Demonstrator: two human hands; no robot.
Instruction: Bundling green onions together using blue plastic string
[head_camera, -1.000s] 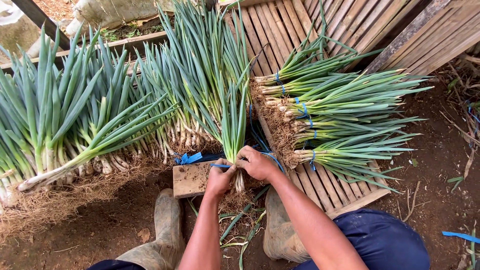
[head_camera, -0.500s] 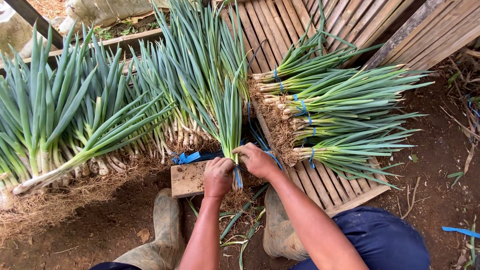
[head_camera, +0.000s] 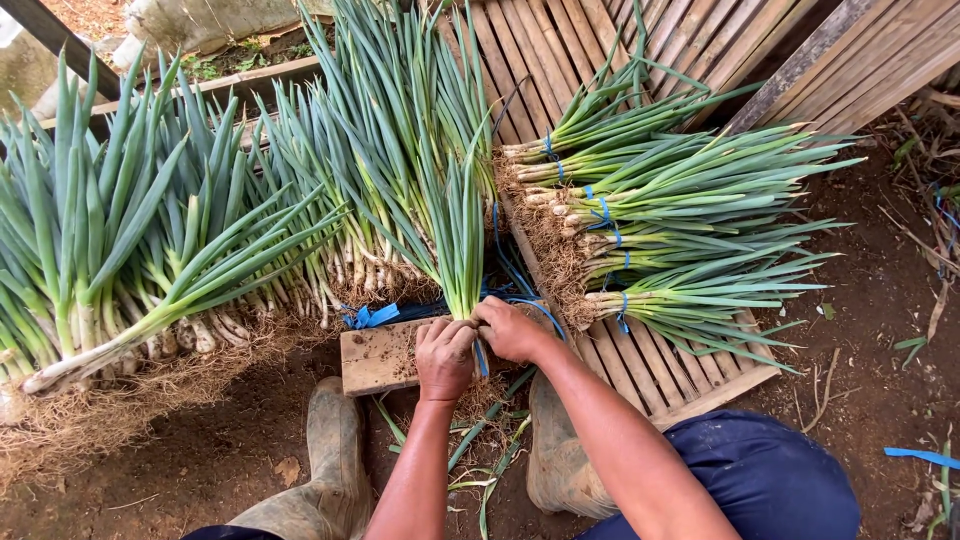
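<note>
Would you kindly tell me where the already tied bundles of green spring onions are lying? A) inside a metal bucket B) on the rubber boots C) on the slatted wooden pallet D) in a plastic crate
C: the tied bundles of green spring onions, each bound with a blue strip, lie stacked on the slatted wooden pallet beside the right hand.

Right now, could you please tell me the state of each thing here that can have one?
Left hand: closed around the bunch base.
Right hand: gripping the same bunch.
Held bunch: gathered, blue strip at its base; whether knotted, cannot tell.
Tied bunches: bound with blue ties, stacked on the slats.
Loose onions: untied, roots on, piled.
Block: flat under the hands.
</note>
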